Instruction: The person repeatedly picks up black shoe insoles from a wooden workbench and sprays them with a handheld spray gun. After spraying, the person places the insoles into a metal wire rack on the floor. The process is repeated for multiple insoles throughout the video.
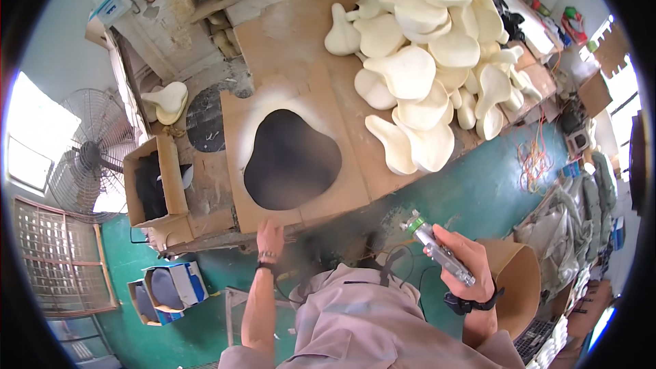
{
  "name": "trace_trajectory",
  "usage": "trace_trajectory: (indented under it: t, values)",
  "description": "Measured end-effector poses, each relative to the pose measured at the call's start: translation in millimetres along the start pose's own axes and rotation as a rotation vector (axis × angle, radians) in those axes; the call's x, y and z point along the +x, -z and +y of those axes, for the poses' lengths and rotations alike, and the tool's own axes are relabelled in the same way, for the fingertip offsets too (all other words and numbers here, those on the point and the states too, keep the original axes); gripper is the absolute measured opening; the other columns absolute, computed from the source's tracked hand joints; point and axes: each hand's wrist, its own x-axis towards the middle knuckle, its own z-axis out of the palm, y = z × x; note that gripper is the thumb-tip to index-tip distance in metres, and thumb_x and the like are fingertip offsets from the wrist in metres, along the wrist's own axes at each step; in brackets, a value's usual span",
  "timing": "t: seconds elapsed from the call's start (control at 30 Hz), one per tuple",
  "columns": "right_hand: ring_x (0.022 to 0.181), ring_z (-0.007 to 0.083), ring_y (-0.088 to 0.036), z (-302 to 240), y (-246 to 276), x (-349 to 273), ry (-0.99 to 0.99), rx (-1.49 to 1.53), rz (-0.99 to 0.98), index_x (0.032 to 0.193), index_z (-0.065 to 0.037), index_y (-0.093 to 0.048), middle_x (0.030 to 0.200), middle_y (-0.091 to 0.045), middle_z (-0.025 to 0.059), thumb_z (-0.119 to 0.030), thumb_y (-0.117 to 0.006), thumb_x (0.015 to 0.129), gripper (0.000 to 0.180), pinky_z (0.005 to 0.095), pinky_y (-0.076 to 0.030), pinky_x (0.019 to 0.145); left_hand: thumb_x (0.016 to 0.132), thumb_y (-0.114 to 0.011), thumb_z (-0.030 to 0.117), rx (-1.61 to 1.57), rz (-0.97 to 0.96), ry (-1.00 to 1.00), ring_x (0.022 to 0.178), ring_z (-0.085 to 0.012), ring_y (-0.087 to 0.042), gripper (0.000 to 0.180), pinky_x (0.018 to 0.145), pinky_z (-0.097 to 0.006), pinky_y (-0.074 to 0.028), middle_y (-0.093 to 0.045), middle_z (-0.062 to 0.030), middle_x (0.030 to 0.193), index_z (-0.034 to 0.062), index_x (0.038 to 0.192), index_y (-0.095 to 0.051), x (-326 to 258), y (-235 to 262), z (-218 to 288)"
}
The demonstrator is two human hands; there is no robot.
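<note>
A spray gun [443, 251], silver with a green ring near its nozzle, is gripped in my right hand [468, 263] to the right of my body, its nozzle pointing up and left. My left hand [270, 237] is closed at the near edge of a cardboard sheet [352, 181]; what its fingers hold, if anything, is hidden. On that sheet lies a flat black cover piece [292, 164], rounded and three-lobed like a bicycle saddle cover. Pale overspray rings its far side. To its right, cream foam saddle pads [411, 72] are heaped on the table.
A cardboard box [156, 181] with dark pieces stands at the table's left end, near a large fan [89, 156]. Two saddle pads [166, 101] lie at the back left. Below are floor boxes [167, 290], an open carton [512, 287] and orange cords [538, 160].
</note>
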Motion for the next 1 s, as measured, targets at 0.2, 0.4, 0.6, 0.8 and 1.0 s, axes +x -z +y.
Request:
trace_trajectory:
  t: [0.2, 0.4, 0.6, 0.8, 1.0]
  values:
    - [0.076, 0.0352, -0.066, -65, -58, 10, -0.061, -0.079, -0.06, 0.138, -0.002, -0.059, 0.089, -0.067, 0.0171, 0.008, -0.071, 0.072, 0.068, 0.0377, -0.053, 0.069, 0.068, -0.085, 0.014, 0.191, 0.022, -0.217, 0.132, -0.0361, -0.047, 0.063, 0.11, -0.05, -0.04, -0.051, -0.0127, 0.141, 0.0156, 0.127, -0.064, 68, -10, -3]
    - [0.089, 0.0246, -0.072, -80, -110, -1, -0.192, -0.052, -0.06, 0.141, 0.002, -0.056, 0.101, -0.073, 0.0188, 0.013, -0.052, 0.071, 0.071, 0.0318, -0.055, 0.079, 0.069, -0.085, 0.015, 0.227, 0.114, -0.128, 0.134, -0.0333, -0.045, 0.058, 0.107, -0.05, -0.04, -0.051, -0.0103, 0.137, 0.0183, 0.124, -0.065, 73, -39, 3]
    - [0.09, 0.0214, -0.071, -76, -117, 3, -0.255, 0.03, -0.095, 0.142, 0.003, -0.055, 0.104, -0.073, 0.0171, 0.008, -0.055, 0.08, 0.062, 0.0319, -0.055, 0.084, 0.07, -0.08, 0.012, 0.072, 0.069, -0.105, 0.135, -0.0356, -0.045, 0.057, 0.11, -0.049, -0.039, -0.051, -0.0126, 0.139, 0.0157, 0.125, -0.065, 64, -28, 3]
    - [0.09, 0.0303, -0.071, -73, -104, 12, -0.212, -0.066, -0.147, 0.14, 0.001, -0.056, 0.108, -0.071, 0.0202, 0.002, -0.072, 0.083, 0.06, 0.0336, -0.056, 0.082, 0.08, -0.074, 0.009, -0.178, 0.267, -0.08, 0.13, -0.0408, -0.051, 0.044, 0.108, -0.05, -0.043, -0.058, -0.0181, 0.133, 0.0087, 0.123, -0.067, 28, -18, -29]
    - [0.077, 0.0294, -0.067, -77, -89, 25, -0.109, -0.126, -0.082, 0.139, 0.0, -0.057, 0.098, -0.069, 0.0174, 0.001, -0.075, 0.083, 0.059, 0.0348, -0.054, 0.071, 0.084, -0.074, 0.019, -0.537, 0.139, 0.572, 0.093, -0.0256, -0.074, 0.026, 0.085, -0.037, -0.057, -0.076, -0.0146, 0.097, 0.0069, 0.108, -0.075, -76, -50, -137]
